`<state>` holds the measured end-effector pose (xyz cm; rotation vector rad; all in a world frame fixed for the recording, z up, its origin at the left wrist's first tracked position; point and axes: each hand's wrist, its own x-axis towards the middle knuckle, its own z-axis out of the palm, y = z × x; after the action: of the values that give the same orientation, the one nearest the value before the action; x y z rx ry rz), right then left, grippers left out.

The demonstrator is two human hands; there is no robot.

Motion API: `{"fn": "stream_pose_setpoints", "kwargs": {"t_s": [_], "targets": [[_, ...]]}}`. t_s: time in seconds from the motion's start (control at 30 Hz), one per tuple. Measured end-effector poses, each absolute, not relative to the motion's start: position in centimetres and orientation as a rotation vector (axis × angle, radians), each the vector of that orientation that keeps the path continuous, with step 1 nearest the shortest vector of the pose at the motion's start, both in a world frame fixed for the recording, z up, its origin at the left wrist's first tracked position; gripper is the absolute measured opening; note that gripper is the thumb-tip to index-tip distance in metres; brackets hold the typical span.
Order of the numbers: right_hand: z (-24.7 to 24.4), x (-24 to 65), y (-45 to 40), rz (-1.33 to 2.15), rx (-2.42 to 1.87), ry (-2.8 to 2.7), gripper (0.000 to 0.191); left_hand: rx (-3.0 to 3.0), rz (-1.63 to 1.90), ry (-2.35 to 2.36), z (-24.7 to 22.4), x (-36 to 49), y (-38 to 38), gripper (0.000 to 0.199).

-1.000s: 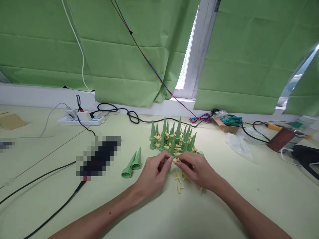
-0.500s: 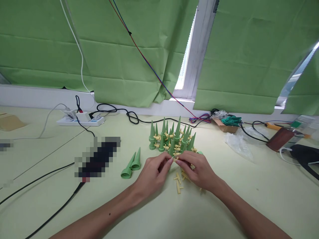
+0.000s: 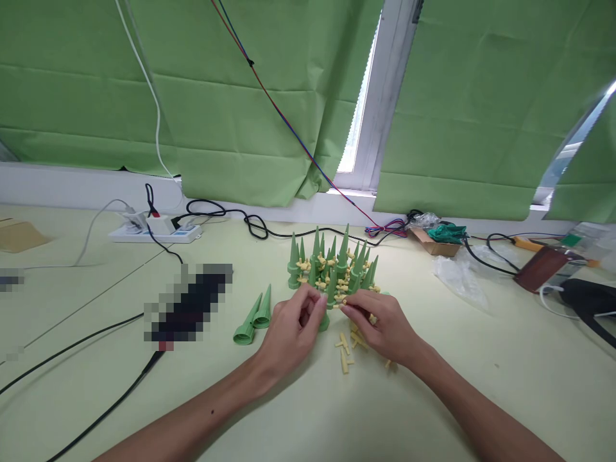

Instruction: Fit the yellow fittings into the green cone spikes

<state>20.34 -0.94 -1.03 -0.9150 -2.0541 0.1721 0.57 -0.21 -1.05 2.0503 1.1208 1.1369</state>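
Note:
My left hand [image 3: 296, 324] is closed, thumb and fingertips together around the top of a green cone whose round base [image 3: 324, 322] shows beneath them. My right hand [image 3: 382, 321] pinches a small yellow fitting [image 3: 344, 301] by the front of the cluster. Behind both hands, several upright green cones [image 3: 343, 253] stand with yellow fittings [image 3: 304, 264] between them. Loose yellow T-shaped fittings [image 3: 344, 362] lie on the table below my right hand. Two green cones [image 3: 262, 314] with hollow bases lie left of my left hand.
A pixelated dark object [image 3: 192, 308] and black cables are on the left of the table [image 3: 144, 385]. A white power strip [image 3: 158, 232] sits at the back left. At the back right are a cardboard box [image 3: 436, 245], clear plastic bags [image 3: 462, 279] and a brown object [image 3: 541, 266].
My left hand has moved slightly left and up, away from my right hand. A green base now shows below its fingers. My right hand has barely moved.

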Motion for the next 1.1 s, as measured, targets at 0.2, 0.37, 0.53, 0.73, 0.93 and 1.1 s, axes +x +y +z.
{"fn": "stream_pose_setpoints", "kwargs": {"t_s": [0.2, 0.37, 0.53, 0.73, 0.93, 1.1], "targets": [[-1.2, 20.4, -0.9, 0.173, -0.949, -2.037, 0.010, 1.976, 1.155, 1.236, -0.8, 0.7, -0.3, 0.025], [-1.2, 20.5, -0.8, 0.166, -0.995, -2.008, 0.011, 2.181, 0.934, 1.321, -1.4, 0.7, 0.1, 0.028], [-1.3, 20.5, -0.7, 0.175, -1.021, -1.993, 0.015, 2.344, 0.794, 1.332, -1.8, 0.6, 0.3, 0.025], [-1.7, 20.4, -0.6, 0.197, -1.040, -2.010, 0.017, 2.319, 0.740, 1.327, -1.9, 0.5, 0.3, 0.029], [-2.2, 20.0, -0.7, 0.229, -1.062, -2.066, 0.021, 2.218, 0.815, 1.312, -1.7, 0.7, 0.3, 0.035], [-2.2, 19.8, -0.8, 0.254, -1.053, -2.102, 0.024, 2.161, 0.890, 1.266, -1.5, 0.8, 0.2, 0.037]]}}
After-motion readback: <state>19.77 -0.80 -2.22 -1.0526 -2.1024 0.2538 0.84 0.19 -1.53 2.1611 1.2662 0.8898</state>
